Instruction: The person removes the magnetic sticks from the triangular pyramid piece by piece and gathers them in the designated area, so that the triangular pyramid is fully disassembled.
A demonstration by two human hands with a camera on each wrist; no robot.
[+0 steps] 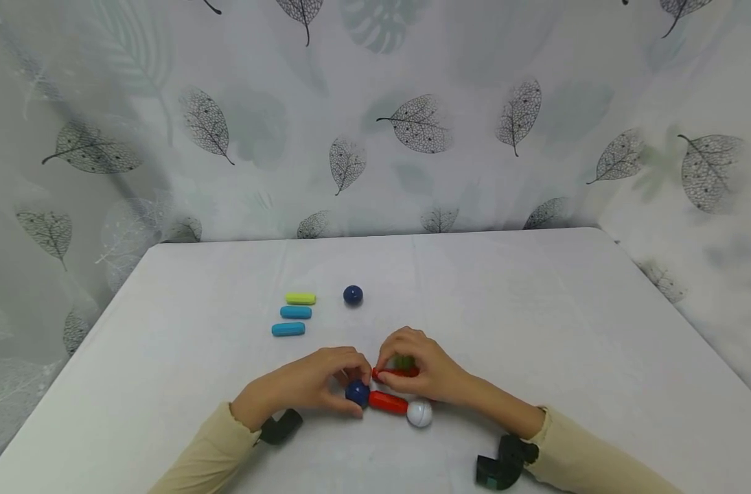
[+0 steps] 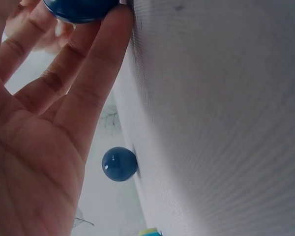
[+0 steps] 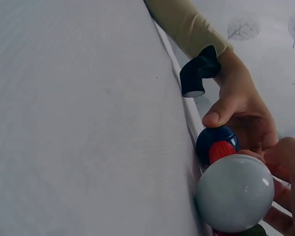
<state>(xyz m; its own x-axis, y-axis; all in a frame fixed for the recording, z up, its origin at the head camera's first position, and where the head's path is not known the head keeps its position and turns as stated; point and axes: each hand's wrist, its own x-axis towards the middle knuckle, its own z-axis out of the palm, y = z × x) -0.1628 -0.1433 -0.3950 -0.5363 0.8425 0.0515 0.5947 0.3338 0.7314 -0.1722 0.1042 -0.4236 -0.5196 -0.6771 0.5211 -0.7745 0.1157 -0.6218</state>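
Note:
My left hand point(image 1: 326, 381) holds a dark blue ball point(image 1: 357, 393) between thumb and fingers, low on the white table. From that ball a red rod point(image 1: 388, 402) runs right to a white ball point(image 1: 419, 413). My right hand point(image 1: 421, 363) pinches a second red rod point(image 1: 400, 372) just behind the first, its left end near the blue ball. A green ball point(image 1: 403, 361) shows partly beneath the right hand's fingers. In the right wrist view the white ball point(image 3: 235, 193) stands in front of the red rod point(image 3: 222, 150) and the blue ball point(image 3: 204, 143).
Farther back lies another dark blue ball point(image 1: 353, 296). To its left are a yellow-green rod point(image 1: 301, 299) and two light blue rods point(image 1: 296, 312), roughly parallel. A leaf-patterned curtain point(image 1: 382, 123) hangs behind the white table point(image 1: 536, 309).

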